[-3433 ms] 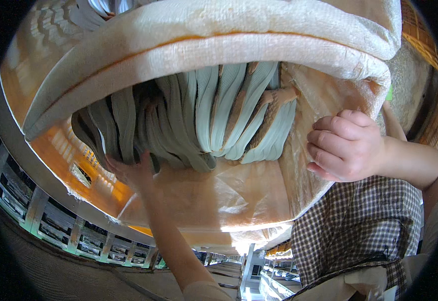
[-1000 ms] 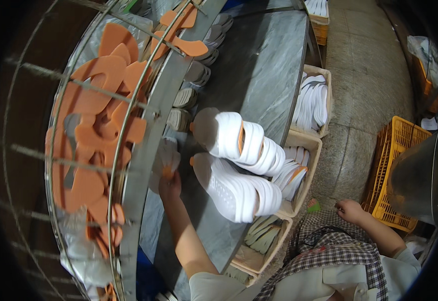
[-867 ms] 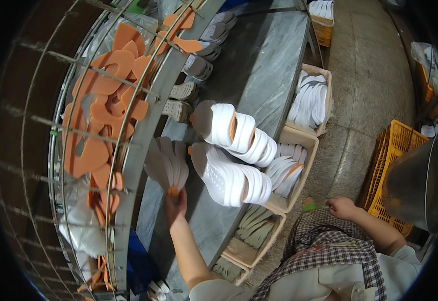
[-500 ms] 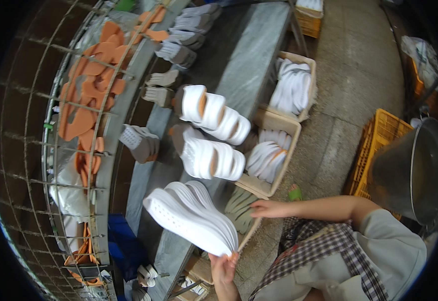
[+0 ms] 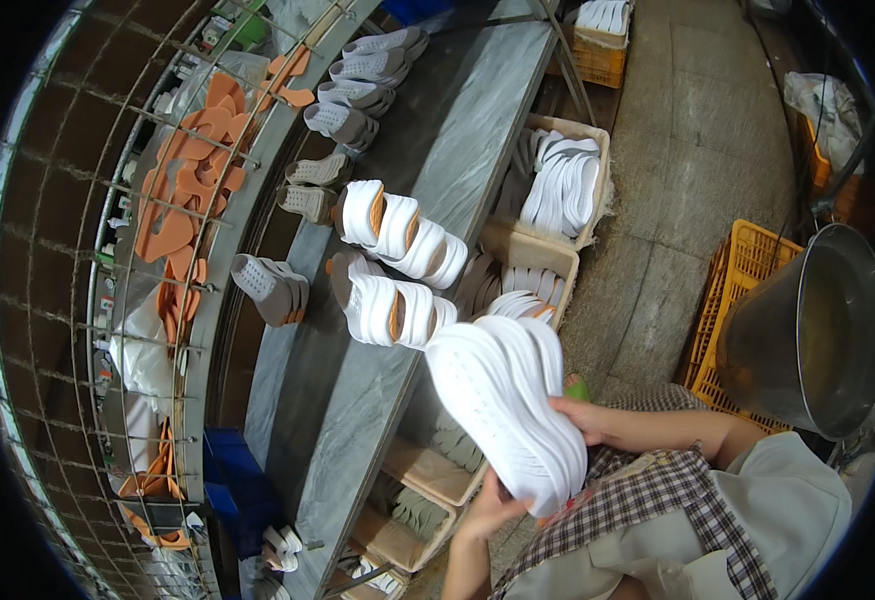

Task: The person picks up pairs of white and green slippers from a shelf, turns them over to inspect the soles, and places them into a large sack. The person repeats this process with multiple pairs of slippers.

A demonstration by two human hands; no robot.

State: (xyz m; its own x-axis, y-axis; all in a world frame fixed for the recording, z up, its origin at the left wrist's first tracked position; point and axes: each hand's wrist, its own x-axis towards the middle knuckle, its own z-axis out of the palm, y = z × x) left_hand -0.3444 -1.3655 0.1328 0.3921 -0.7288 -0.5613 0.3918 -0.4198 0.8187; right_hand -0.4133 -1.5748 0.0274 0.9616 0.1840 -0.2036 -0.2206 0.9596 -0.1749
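A stack of white shoe soles [image 5: 502,400] is held in front of the apron, its broad dotted faces fanned and tilted. My left hand [image 5: 495,508] grips the lower end from beneath, with its fingers curled round the edge. Against the opposite side of the stack is my right hand [image 5: 579,415], its fingertips on the layered edges and partly hidden by the soles. Left of the stack, two rows of white soles with orange parts [image 5: 397,308] stand on the grey bench [image 5: 362,395].
Bins of white soles [image 5: 562,185] and grey-green soles [image 5: 417,510] stand along the bench's near side. Wire mesh [image 5: 67,270] fences orange cut pieces [image 5: 192,180] at left. A yellow crate [image 5: 747,250] and metal bucket [image 5: 787,340] stand at right. A blue container [image 5: 237,490] is at lower left.
The stack of soles has moved from over the bench rightward, close to my body. My right hand has gone from above a bin onto the stack's side; my left hand keeps its hold.
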